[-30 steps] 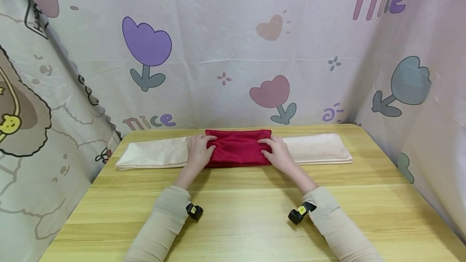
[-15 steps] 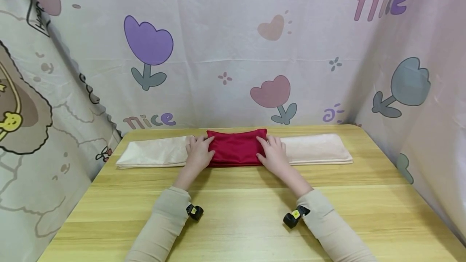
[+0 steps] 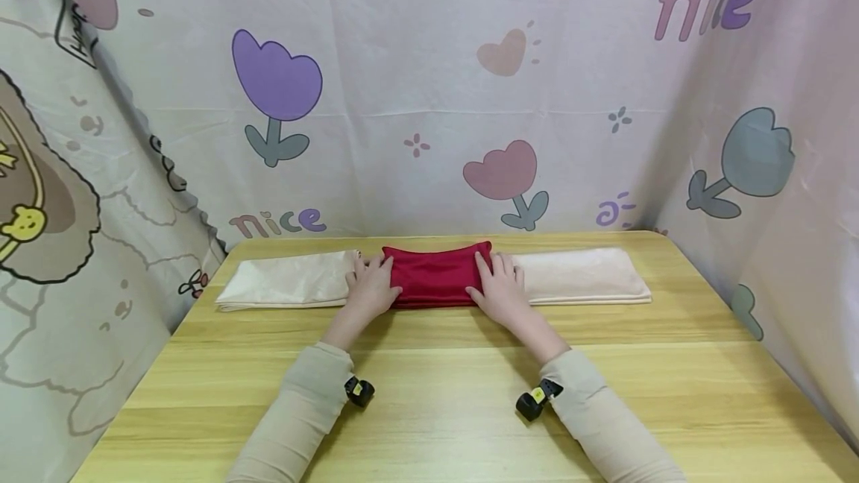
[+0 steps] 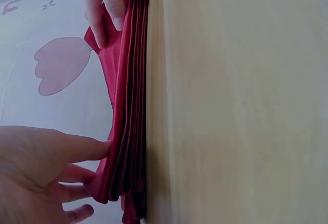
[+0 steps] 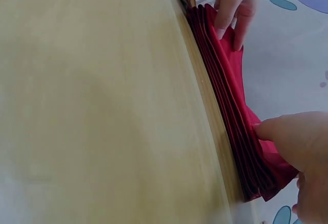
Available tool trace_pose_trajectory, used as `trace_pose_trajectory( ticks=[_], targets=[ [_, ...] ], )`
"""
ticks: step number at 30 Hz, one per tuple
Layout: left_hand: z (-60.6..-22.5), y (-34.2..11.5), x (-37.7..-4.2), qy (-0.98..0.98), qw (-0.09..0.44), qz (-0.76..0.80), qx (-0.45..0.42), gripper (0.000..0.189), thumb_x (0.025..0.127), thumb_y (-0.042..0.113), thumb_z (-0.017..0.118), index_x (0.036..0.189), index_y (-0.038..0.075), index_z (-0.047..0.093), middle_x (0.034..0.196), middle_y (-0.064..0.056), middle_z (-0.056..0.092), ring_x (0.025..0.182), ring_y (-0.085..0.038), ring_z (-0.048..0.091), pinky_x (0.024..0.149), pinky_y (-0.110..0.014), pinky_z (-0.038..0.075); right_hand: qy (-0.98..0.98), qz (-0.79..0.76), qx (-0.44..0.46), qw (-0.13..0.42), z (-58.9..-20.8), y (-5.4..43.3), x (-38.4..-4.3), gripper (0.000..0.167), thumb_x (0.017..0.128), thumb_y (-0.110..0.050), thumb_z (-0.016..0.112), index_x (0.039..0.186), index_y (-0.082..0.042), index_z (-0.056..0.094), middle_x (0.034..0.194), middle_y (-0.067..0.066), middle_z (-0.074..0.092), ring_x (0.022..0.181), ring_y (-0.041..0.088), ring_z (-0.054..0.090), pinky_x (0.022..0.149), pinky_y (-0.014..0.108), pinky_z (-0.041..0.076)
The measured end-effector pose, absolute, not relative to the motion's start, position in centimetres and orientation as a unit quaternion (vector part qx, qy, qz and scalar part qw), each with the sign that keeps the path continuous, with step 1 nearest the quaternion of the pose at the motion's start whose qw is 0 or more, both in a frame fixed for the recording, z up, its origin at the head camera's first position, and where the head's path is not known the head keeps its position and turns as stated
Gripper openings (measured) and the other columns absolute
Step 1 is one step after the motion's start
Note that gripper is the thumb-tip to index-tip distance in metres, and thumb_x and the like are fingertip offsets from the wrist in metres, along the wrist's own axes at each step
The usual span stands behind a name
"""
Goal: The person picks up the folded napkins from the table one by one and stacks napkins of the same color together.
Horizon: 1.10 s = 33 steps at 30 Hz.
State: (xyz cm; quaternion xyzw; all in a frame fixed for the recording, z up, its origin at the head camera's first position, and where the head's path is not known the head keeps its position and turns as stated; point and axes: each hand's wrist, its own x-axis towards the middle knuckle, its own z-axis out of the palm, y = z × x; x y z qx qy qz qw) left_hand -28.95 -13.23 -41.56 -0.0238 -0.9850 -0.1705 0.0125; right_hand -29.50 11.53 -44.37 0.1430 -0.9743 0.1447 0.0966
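A glossy red cloth [image 3: 436, 278], folded in several layers, lies at the middle of the table's far side. My left hand [image 3: 371, 285] holds its left end, thumb at the near edge and fingers at the far corner. At the right end my right hand [image 3: 501, 288] pinches the top layer in the same way. Both far corners stand up a little, and the far edge sags between them. In the left wrist view the stacked folds of the red cloth [image 4: 125, 101] show from the side. The right wrist view shows the top layer of the red cloth [image 5: 233, 80] slightly raised.
A folded cream cloth [image 3: 288, 282] lies left of the red one, and a folded pale pink cloth [image 3: 577, 276] lies right of it. The wooden table [image 3: 436, 393] meets a patterned curtain [image 3: 389, 80] at the back.
My right hand has moved left, nearer the cloth's middle, and the red top layer looks narrower. Its far edge has dropped into a sag between the corners. My left hand has shifted slightly right.
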Motion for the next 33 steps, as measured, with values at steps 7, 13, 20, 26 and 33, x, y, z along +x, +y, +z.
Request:
trace_pose_trajectory(
  ticks=[7,13,20,26,33],
  targets=[
    [-41.9,-12.9,-29.0,-0.992,-0.009,-0.124,-0.021,0.072,0.092,0.031,0.067,0.15,0.002,0.034,0.155,-0.018,0.032,0.142,-0.044,0.019,0.105,-0.062,0.026,-0.984,0.122,0.125,0.042,-44.6,11.4,-29.7,0.073,0.098,-0.046,0.051,0.155,-0.009,0.024,0.158,0.021,0.021,0.149,0.037,0.009,0.116,0.059,0.015],
    [-41.9,-12.5,-29.0,-0.996,-0.018,-0.09,-0.01,0.072,0.093,0.033,0.065,0.15,0.002,0.033,0.154,-0.018,0.035,0.143,-0.044,0.02,0.108,-0.062,0.026,-0.986,0.118,0.117,0.01,-44.3,11.4,-29.6,0.073,0.099,-0.049,0.047,0.155,-0.008,0.023,0.161,0.02,0.016,0.151,0.037,0.003,0.118,0.06,0.009],
    [-41.8,-12.0,-29.1,-0.998,-0.034,-0.05,0.0,0.072,0.095,0.035,0.062,0.151,0.002,0.031,0.154,-0.016,0.034,0.142,-0.042,0.021,0.109,-0.06,0.027,-0.987,0.115,0.113,-0.011,-44.3,11.6,-29.7,0.074,0.099,-0.051,0.044,0.155,-0.008,0.021,0.162,0.02,0.014,0.152,0.038,0.002,0.119,0.06,0.007],
    [-41.5,-11.8,-29.1,-0.998,-0.05,-0.043,-0.003,0.071,0.095,0.034,0.061,0.15,0.001,0.032,0.153,-0.018,0.035,0.142,-0.042,0.021,0.11,-0.063,0.023,-0.989,0.099,0.109,-0.034,-44.7,11.9,-30.1,0.076,0.1,-0.055,0.039,0.156,-0.009,0.017,0.164,0.019,0.009,0.152,0.038,-0.001,0.119,0.06,0.005],
    [-41.5,-12.4,-29.2,-0.996,-0.075,-0.036,-0.012,0.071,0.097,0.037,0.057,0.15,-0.003,0.031,0.154,-0.021,0.032,0.146,-0.042,0.018,0.112,-0.07,0.012,-0.987,0.111,0.104,-0.049,-45.2,12.1,-30.3,0.078,0.099,-0.058,0.036,0.157,-0.01,0.015,0.164,0.021,0.005,0.152,0.038,-0.005,0.12,0.06,0.002]
  ],
)
